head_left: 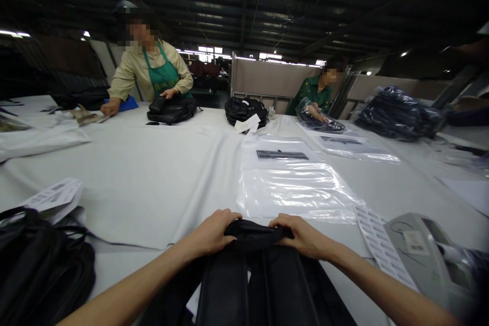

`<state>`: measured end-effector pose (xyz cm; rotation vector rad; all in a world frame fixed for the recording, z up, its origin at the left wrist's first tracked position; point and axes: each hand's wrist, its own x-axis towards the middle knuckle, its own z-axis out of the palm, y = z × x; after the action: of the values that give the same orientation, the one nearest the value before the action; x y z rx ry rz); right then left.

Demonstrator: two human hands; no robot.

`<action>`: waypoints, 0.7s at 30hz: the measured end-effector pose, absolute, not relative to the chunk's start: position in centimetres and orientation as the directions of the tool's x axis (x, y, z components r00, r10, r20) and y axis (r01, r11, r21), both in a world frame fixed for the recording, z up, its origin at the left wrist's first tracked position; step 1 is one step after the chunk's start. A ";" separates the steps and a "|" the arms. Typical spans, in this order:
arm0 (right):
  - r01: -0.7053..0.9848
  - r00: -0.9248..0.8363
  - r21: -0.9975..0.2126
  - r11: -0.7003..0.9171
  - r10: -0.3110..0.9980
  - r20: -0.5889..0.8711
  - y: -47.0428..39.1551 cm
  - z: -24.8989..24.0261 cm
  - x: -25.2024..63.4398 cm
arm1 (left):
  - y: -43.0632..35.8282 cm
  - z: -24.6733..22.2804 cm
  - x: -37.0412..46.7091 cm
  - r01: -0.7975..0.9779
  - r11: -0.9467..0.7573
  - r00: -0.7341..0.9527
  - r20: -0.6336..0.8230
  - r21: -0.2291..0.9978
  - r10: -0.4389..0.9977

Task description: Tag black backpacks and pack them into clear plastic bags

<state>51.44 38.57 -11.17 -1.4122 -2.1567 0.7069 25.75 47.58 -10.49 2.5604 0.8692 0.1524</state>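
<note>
A black backpack [255, 285] lies before me at the table's near edge, its padded straps facing up and a white tag partly showing under one strap. My left hand [221, 232] is closed on the top edge of the backpack, left of the carry loop. On the right side of that same edge, my right hand [298, 234] grips the fabric, thumb below and fingers over. Just beyond both hands lies a flat clear plastic bag [282, 188] with a dark printed label.
More black bags [42, 270] are heaped at the left, beside label sheets [57, 193]. A grey label printer [424, 254] stands right, near a sticker sheet [385, 244]. Two co-workers stand across the white table [133, 173], handling bags. Plastic-wrapped bags [401, 112] are piled far right.
</note>
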 end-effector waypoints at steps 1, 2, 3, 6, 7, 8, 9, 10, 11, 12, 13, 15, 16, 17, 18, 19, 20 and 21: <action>0.707 -0.368 -0.601 0.374 0.919 0.139 38.0 -10.7 51.3 | 47.3 -9.9 25.8 0.542 -0.750 0.817 -0.028 0.379 0.576; 0.725 -0.378 -0.556 0.406 0.910 0.171 37.3 -10.3 51.1 | 47.0 -9.4 25.8 0.521 -0.789 0.840 -0.028 0.325 0.543; 0.740 -0.391 -0.517 0.431 0.901 0.191 36.7 -10.1 50.9 | 46.7 -8.8 25.7 0.491 -0.822 0.863 -0.034 0.288 0.504; 0.747 -0.407 -0.497 0.443 0.894 0.185 35.2 -10.1 50.5 | 46.6 -7.4 25.5 0.377 -0.861 0.925 -0.081 0.340 0.373; 0.739 -0.400 -0.518 0.431 0.899 0.179 34.9 -10.3 50.4 | 46.7 -7.2 25.5 0.361 -0.847 0.932 -0.129 0.391 0.338; 0.728 -0.383 -0.548 0.412 0.907 0.174 34.7 -10.6 50.3 | 46.9 -7.1 25.7 0.368 -0.822 0.929 -0.200 0.433 0.311; 0.716 -0.359 -0.581 0.386 0.918 0.167 34.6 -11.0 50.3 | 47.2 -7.1 25.9 0.396 -0.796 0.914 -0.281 0.458 0.292; 0.709 -0.330 -0.611 0.352 0.931 0.154 34.6 -11.4 50.4 | 47.5 -7.3 26.3 0.433 -0.772 0.890 -0.359 0.465 0.283; 0.706 -0.300 -0.637 0.309 0.946 0.126 34.8 -11.7 50.5 | 47.8 -7.6 26.8 0.470 -0.756 0.862 -0.420 0.456 0.282; 0.708 -0.272 -0.658 0.258 0.959 0.083 35.0 -12.1 50.6 | 48.0 -7.9 27.3 0.497 -0.748 0.840 -0.460 0.439 0.288; 0.711 -0.255 -0.672 0.208 0.967 0.029 35.3 -12.5 50.7 | 48.1 -8.3 27.8 0.516 -0.748 0.826 -0.475 0.417 0.306; 0.716 -0.241 -0.685 0.138 0.969 -0.057 35.9 -13.1 50.9 | 48.0 -8.9 28.6 0.541 -0.759 0.814 -0.453 0.363 0.363; 0.714 -0.239 -0.688 0.128 0.969 -0.068 36.2 -13.3 51.0 | 47.7 -9.1 28.8 0.544 -0.769 0.817 -0.423 0.336 0.393; 0.711 -0.237 -0.690 0.137 0.970 -0.052 36.3 -13.3 51.0 | 47.3 -9.2 28.8 0.539 -0.782 0.826 -0.381 0.314 0.416; 0.707 -0.237 -0.689 0.163 0.971 -0.014 36.3 -13.3 51.0 | 46.8 -9.1 28.6 0.525 -0.794 0.842 -0.327 0.307 0.430; 0.700 -0.246 -0.685 0.202 0.969 0.034 36.1 -13.1 51.0 | 46.3 -8.9 28.3 0.505 -0.803 0.859 -0.270 0.316 0.434; 0.694 -0.262 -0.676 0.248 0.962 0.084 35.7 -12.9 50.9 | 45.7 -8.6 27.9 0.482 -0.808 0.875 -0.220 0.339 0.430; 0.691 -0.282 -0.660 0.295 0.951 0.130 35.2 -12.7 50.8 | 45.2 -8.2 27.5 0.458 -0.811 0.889 -0.179 0.364 0.421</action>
<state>50.82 35.22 -12.70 -1.4595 -2.0594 0.6729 27.49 45.15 -8.20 2.6534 0.6452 -0.1253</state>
